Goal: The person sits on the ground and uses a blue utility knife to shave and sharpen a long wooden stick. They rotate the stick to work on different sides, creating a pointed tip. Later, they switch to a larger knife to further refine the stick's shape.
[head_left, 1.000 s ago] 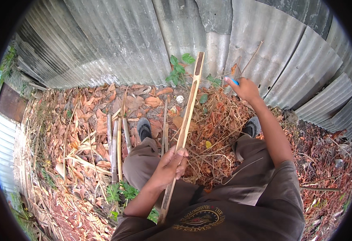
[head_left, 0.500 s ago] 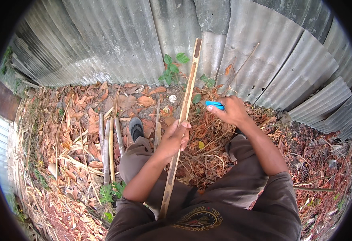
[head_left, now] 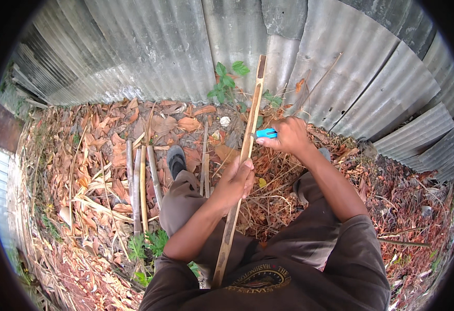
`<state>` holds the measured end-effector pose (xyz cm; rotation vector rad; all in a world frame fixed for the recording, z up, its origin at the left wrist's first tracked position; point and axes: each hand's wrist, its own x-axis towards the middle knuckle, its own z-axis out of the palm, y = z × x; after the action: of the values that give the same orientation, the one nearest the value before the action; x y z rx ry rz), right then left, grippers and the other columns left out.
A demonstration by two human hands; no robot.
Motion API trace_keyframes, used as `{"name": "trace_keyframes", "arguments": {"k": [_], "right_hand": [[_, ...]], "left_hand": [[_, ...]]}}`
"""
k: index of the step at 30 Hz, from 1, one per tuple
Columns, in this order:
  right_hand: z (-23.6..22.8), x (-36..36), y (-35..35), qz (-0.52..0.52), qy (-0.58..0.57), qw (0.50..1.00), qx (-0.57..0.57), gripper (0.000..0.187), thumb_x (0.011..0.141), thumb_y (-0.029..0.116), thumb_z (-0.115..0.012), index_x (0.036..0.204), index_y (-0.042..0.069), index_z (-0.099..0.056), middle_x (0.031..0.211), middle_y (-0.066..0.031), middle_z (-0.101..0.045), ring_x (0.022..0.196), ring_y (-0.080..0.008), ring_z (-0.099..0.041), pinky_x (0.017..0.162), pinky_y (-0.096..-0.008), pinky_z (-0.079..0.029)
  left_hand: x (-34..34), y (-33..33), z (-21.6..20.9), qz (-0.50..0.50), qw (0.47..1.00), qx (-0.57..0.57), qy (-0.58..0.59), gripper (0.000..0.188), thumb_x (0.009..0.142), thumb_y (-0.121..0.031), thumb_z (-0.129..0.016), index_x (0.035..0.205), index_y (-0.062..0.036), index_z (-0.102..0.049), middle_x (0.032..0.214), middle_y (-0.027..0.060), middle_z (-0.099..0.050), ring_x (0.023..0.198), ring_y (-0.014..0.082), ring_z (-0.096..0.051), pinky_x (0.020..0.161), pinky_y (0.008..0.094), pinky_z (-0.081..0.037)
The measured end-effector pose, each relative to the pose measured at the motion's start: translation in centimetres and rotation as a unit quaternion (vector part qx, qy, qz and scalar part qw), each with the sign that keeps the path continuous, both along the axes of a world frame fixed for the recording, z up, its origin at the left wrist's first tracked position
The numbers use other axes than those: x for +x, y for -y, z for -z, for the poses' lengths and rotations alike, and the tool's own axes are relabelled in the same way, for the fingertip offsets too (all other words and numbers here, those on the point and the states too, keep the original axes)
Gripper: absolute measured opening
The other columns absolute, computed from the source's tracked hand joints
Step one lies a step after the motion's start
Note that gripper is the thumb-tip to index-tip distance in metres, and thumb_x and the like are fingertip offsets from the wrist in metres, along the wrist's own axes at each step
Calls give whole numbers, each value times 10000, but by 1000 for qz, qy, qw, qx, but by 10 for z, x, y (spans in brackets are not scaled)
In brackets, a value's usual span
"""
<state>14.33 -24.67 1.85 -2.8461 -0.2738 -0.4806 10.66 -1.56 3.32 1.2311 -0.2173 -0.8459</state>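
Note:
A long split bamboo strip (head_left: 254, 114) slants up and away from my lap, pale along its edges with darker brown patches down the middle. My left hand (head_left: 235, 179) is closed around it near its middle, and its near end rests against my shirt. My right hand (head_left: 289, 137) grips a blue utility knife (head_left: 267, 133). The knife's front end is at the strip's right edge, above my left hand. I cannot make out clearly whether the blade touches the bamboo.
Several bamboo lengths (head_left: 143, 189) lie on dry leaves to the left, with thinner pieces (head_left: 204, 160) nearer my sandalled left foot (head_left: 175, 160). A corrugated metal fence (head_left: 133, 52) stands ahead. Green plants (head_left: 224, 83) grow at its base. Dry debris (head_left: 393, 207) covers the ground at right.
My right hand has brought the utility knife left and slightly down to the strip's edge. The strip, still in my left hand, has shifted a little to the right and down.

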Motion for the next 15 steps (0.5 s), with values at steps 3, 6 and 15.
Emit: {"name": "trace_keyframes", "arguments": {"k": [3, 6, 15], "right_hand": [[4, 21, 19, 78, 15, 996, 48, 752, 733, 791, -513, 644, 60, -666, 505, -156, -569, 538, -357, -620, 536, -456, -497], [-3, 20, 14, 125, -46, 988, 79, 782, 777, 794, -447, 673, 58, -689, 504, -172, -567, 543, -368, -621, 547, -473, -496], [5, 7, -9, 18, -54, 998, 30, 703, 762, 753, -510, 698, 75, -687, 541, -159, -580, 560, -377, -610, 563, -480, -489]], "left_hand": [[-6, 4, -5, 12, 1000, -2, 1, 189, 1040, -260, -374, 973, -84, -398, 603, -27, -360, 461, 66, -337, 441, 229, -331], [-12, -1, -6, 9, 1000, 7, 11, 171, 1041, -244, -370, 972, -91, -404, 584, -32, -335, 452, 68, -327, 451, 227, -315], [-7, -10, 1, -10, 1000, 15, -1, 158, 1036, -231, -381, 962, -91, -392, 591, -32, -349, 458, 66, -331, 429, 232, -322]]}}
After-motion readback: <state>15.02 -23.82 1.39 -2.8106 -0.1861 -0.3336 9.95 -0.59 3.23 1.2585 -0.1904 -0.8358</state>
